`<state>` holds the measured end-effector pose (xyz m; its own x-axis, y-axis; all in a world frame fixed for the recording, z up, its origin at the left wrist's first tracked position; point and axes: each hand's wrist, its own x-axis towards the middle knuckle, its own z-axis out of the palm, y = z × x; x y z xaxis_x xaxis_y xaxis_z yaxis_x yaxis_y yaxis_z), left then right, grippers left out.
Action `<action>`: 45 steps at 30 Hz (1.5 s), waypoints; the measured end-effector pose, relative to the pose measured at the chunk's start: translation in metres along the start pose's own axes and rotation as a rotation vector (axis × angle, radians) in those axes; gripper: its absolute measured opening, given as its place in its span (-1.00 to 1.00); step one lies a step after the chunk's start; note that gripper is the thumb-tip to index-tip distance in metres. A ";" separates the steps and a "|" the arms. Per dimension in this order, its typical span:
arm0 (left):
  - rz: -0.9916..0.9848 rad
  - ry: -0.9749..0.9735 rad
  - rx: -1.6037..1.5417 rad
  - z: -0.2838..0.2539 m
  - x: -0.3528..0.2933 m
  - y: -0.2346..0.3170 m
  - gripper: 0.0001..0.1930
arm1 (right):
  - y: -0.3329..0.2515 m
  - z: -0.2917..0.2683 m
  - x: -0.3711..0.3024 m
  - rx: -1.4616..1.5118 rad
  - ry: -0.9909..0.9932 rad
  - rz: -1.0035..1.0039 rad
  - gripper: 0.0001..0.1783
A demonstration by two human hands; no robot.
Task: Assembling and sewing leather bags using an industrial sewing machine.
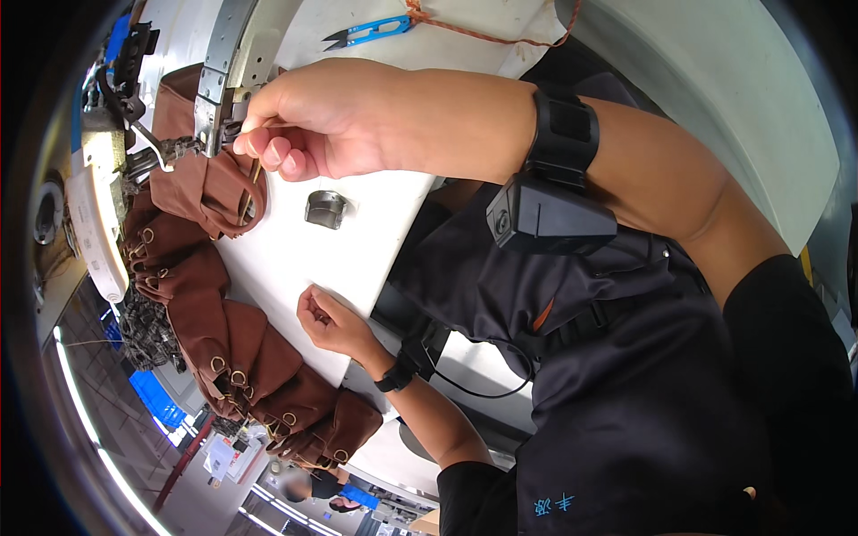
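My right hand (286, 143), at the upper left, is closed in a pinch beside the presser foot area of a sewing machine (211, 98). What its fingertips hold, if anything, is too small to make out. My left hand (329, 322) hovers at or rests on the edge of the white worktable (277, 277), fingers curled in with nothing visible in them. Brown fabric pieces (232, 344) with metal rings lie in a chain along the table's left side. A brown strap loop (246, 210) hangs below my right hand. Between my hands sits a small dark metal part (325, 209).
Blue thread snips (374, 32) lie at the top of the table, next to an orange-brown cord (483, 37). A black device (550, 214) is strapped to my right wrist. Dark checked cloth (150, 335) bunches behind the brown pieces. Another person (322, 484) is far off at the bottom.
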<state>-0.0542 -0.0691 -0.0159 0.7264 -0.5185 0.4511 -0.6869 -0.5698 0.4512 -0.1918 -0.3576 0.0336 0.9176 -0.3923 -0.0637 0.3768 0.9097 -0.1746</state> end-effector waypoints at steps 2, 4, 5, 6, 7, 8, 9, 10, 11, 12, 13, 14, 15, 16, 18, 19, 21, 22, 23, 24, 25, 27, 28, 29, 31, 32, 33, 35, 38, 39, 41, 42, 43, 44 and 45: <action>0.004 -0.001 0.004 0.000 0.000 0.000 -0.80 | 0.000 0.000 0.002 -0.002 0.000 0.025 -0.89; -0.029 -0.012 0.016 -0.001 0.000 -0.001 -0.80 | 0.001 -0.001 0.004 0.042 -0.020 0.037 -0.89; -0.018 -0.013 0.016 -0.001 0.000 -0.001 -0.80 | 0.002 -0.002 0.004 0.070 -0.026 0.044 -0.89; -0.015 -0.010 0.009 -0.001 0.000 -0.001 -0.80 | 0.002 -0.002 0.005 0.071 -0.027 0.045 -0.89; -0.025 -0.010 0.002 -0.001 0.000 -0.001 -0.80 | 0.002 -0.002 0.005 0.101 -0.040 0.039 -0.89; -0.014 -0.007 0.005 -0.001 0.000 -0.001 -0.80 | 0.002 -0.002 0.006 0.116 -0.004 0.048 -0.90; -0.016 -0.005 0.001 0.000 0.000 -0.001 -0.80 | 0.002 -0.001 0.006 0.132 -0.052 0.034 -0.90; -0.030 -0.007 -0.003 0.000 0.000 -0.001 -0.80 | 0.001 0.001 0.007 0.130 0.005 0.049 -0.91; -0.018 -0.003 -0.002 0.000 0.000 -0.001 -0.80 | -0.001 0.003 0.007 0.116 0.089 0.067 -0.93; -0.017 -0.004 -0.002 0.000 0.000 -0.001 -0.80 | -0.001 0.005 0.006 0.128 0.062 0.064 -0.93; -0.023 -0.005 0.000 0.000 0.000 -0.001 -0.80 | -0.001 0.006 0.004 0.090 0.084 0.058 -0.95; -0.017 -0.004 0.000 0.000 0.000 -0.001 -0.80 | -0.001 0.007 0.002 0.034 0.131 0.050 -0.93; -0.014 -0.001 0.003 0.000 0.000 -0.001 -0.80 | -0.001 0.007 0.000 0.052 0.103 0.055 -0.93; -0.023 0.001 0.007 0.000 0.000 -0.002 -0.80 | 0.000 0.008 -0.002 0.001 0.145 0.032 -0.92; 0.011 0.009 -0.005 0.001 0.001 -0.002 -0.80 | -0.002 0.006 -0.002 -0.049 0.187 0.009 -0.90; 0.018 0.013 -0.015 0.001 0.001 -0.002 -0.80 | -0.006 0.004 0.000 -0.061 0.098 0.073 -0.87; 0.022 0.011 -0.012 0.001 0.000 -0.002 -0.80 | -0.010 -0.002 0.003 -0.072 0.009 0.138 -0.84; 0.006 0.007 -0.012 0.001 0.000 -0.002 -0.80 | -0.012 -0.005 0.003 -0.163 0.042 0.131 -0.82; 0.013 0.008 -0.008 0.001 0.000 -0.002 -0.80 | -0.012 -0.007 0.004 -0.254 0.075 0.124 -0.79; -0.004 0.008 -0.008 0.000 0.000 -0.001 -0.80 | -0.011 -0.007 0.005 -0.289 0.092 0.102 -0.78; -0.030 0.006 -0.008 0.000 -0.001 -0.001 -0.80 | -0.009 -0.008 0.005 -0.290 0.091 0.102 -0.78; -0.011 0.011 0.003 0.000 0.000 -0.001 -0.80 | -0.004 -0.008 0.003 -0.322 0.134 0.034 -0.77; -0.002 0.013 0.017 0.000 0.000 -0.001 -0.80 | -0.001 -0.007 0.002 -0.338 0.154 -0.001 -0.76; -0.002 0.015 0.016 0.000 0.000 -0.001 -0.80 | 0.001 -0.007 0.001 -0.353 0.175 -0.035 -0.76; -0.013 0.007 0.008 0.000 0.000 -0.002 -0.80 | 0.004 -0.005 0.000 -0.365 0.193 -0.069 -0.75; -0.009 0.008 0.013 0.000 0.000 -0.002 -0.80 | 0.004 -0.005 0.000 -0.382 0.203 -0.096 -0.75; -0.007 0.008 0.006 0.000 0.000 -0.003 -0.80 | 0.004 -0.004 -0.001 -0.401 0.214 -0.125 -0.75; -0.004 0.007 -0.002 0.000 0.000 -0.004 -0.80 | 0.004 -0.004 -0.002 -0.405 0.206 -0.131 -0.75; 0.015 0.014 0.005 0.001 0.000 -0.004 -0.79 | 0.004 -0.004 -0.004 -0.412 0.178 -0.142 -0.76; 0.009 0.016 0.004 0.001 0.000 -0.004 -0.79 | 0.004 -0.004 -0.004 -0.412 0.158 -0.148 -0.76; 0.002 0.018 0.004 0.001 0.000 -0.003 -0.79 | 0.005 -0.003 -0.005 -0.414 0.158 -0.156 -0.76; -0.005 0.014 -0.003 0.001 0.000 -0.003 -0.79 | 0.005 -0.003 -0.005 -0.420 0.162 -0.164 -0.75; -0.015 0.009 -0.016 0.000 0.000 -0.003 -0.79 | 0.005 -0.003 -0.006 -0.415 0.160 -0.166 -0.75; -0.011 0.010 -0.010 0.000 0.000 -0.002 -0.79 | 0.005 -0.002 -0.006 -0.408 0.163 -0.158 -0.75; -0.012 0.009 -0.012 0.000 0.000 -0.002 -0.79 | 0.005 -0.002 -0.007 -0.404 0.176 -0.145 -0.74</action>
<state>-0.0527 -0.0680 -0.0172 0.7347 -0.5054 0.4526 -0.6781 -0.5685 0.4658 -0.1964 -0.3512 0.0308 0.8104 -0.5608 -0.1697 0.3886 0.7312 -0.5606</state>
